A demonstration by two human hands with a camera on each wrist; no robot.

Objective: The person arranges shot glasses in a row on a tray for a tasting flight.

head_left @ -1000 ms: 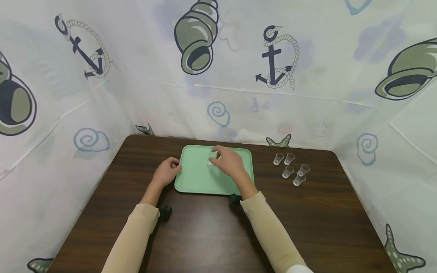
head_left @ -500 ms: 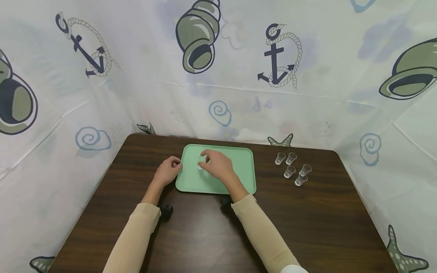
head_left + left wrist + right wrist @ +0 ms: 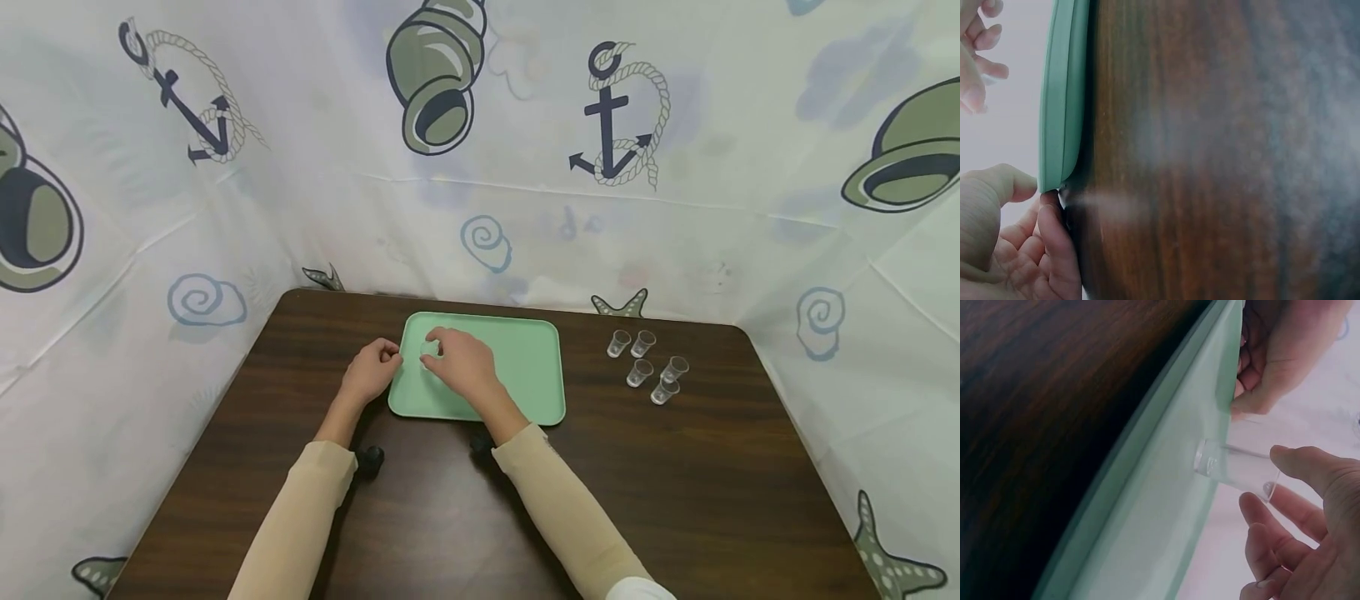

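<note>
A small clear plastic shot glass stands on the light green tray, toward its left side. My right hand pinches that glass near its rim, thumb on one side and fingers on the other, as the right wrist view shows. In the head view the fingers mostly hide the glass. At the tray's left edge, my left hand holds the rim between thumb and fingers; the left wrist view has the thumb at the rim and a finger just below it.
Several more clear shot glasses stand in a group on the dark wood table, right of the tray. A white sheet printed with shells and anchors hangs behind and at both sides of the table.
My right hand has moved left across the tray with the shot glass, from near the middle toward the left side. The left hand stays at the tray's left edge.
</note>
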